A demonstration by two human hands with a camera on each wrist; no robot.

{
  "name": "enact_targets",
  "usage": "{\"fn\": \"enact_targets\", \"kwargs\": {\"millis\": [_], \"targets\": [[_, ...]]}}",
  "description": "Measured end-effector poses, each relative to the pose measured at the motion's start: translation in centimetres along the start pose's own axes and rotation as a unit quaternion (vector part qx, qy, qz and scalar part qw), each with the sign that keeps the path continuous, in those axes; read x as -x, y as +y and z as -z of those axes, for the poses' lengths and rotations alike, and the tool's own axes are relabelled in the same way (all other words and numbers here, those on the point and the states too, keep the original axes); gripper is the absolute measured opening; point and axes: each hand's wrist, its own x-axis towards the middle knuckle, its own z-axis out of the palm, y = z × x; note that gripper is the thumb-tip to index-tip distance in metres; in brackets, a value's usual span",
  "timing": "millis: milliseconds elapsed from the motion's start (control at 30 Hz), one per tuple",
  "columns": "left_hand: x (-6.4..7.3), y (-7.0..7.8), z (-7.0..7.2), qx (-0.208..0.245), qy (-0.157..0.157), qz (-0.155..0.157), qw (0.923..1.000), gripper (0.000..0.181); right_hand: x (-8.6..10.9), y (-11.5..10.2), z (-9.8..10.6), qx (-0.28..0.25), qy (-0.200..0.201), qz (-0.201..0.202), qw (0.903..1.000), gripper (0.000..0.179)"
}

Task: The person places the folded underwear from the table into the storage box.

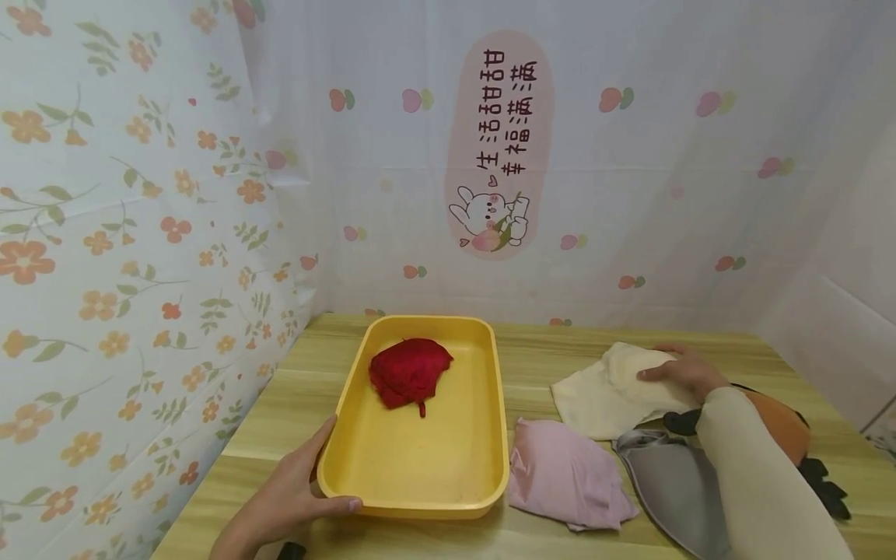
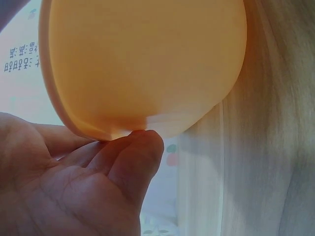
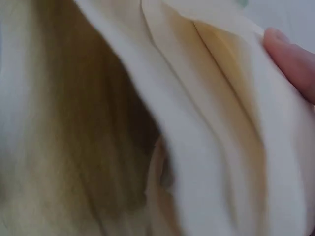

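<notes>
My left hand [image 1: 283, 498] grips the near left corner of a yellow plastic tray [image 1: 501, 435], its thumb over the front rim and its fingers along the side. The tray's wall [image 2: 147, 59] fills the top of the left wrist view. Inside lies a folded, shiny red garment [image 1: 409, 372] with a small loop hanging from it. On the right, my right hand [image 1: 689, 372] holds the far right edge of a folded cream garment [image 1: 609, 393]. Loose layers of that cream fabric [image 3: 197, 123] show in the right wrist view, with the thumb pressed on the outer one.
A folded pink garment [image 1: 563, 474] lies right beside the tray. Farther right are a grey bra [image 1: 675, 486], partly under the right sleeve [image 1: 756, 474], and an orange piece with black trim [image 1: 777, 424]. A printed curtain [image 1: 392, 194] hangs behind the wooden table [image 1: 528, 365].
</notes>
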Motion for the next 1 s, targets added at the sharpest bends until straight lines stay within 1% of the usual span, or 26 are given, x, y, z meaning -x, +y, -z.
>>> {"fn": "enact_targets", "kwargs": {"millis": [100,200,367,433,567,833,1000], "targets": [[0.0,0.1,0.0,-0.001,0.002,-0.001,1.0,0.12,0.1,-0.4,0.1,-0.02,-0.002,0.007,0.9998,0.104],[0.0,0.1,0.0,-0.002,0.002,0.0,1.0,0.12,0.1,-0.9,0.3,-0.039,0.008,0.015,0.9991,0.101],[-0.1,0.1,-0.1,-0.004,0.0,0.007,1.0,0.121,0.0,-1.7,0.2,-0.093,0.024,0.039,0.9946,0.095],[-0.1,0.1,-0.1,-0.003,-0.001,0.009,1.0,0.121,-0.1,-2.2,0.3,-0.102,0.03,0.048,0.9932,0.093],[0.0,0.1,-0.1,-0.004,-0.001,0.008,1.0,0.121,0.1,-3.9,0.3,-0.12,0.038,0.068,0.9898,0.09],[0.0,0.2,-0.1,-0.001,-0.001,0.009,1.0,0.121,0.8,-7.7,0.0,-0.163,0.045,0.084,0.982,0.088],[0.0,0.2,-0.1,0.002,-0.001,0.011,0.9999,0.121,1.3,-10.1,-0.4,-0.171,0.057,0.111,0.9774,0.085]]}}
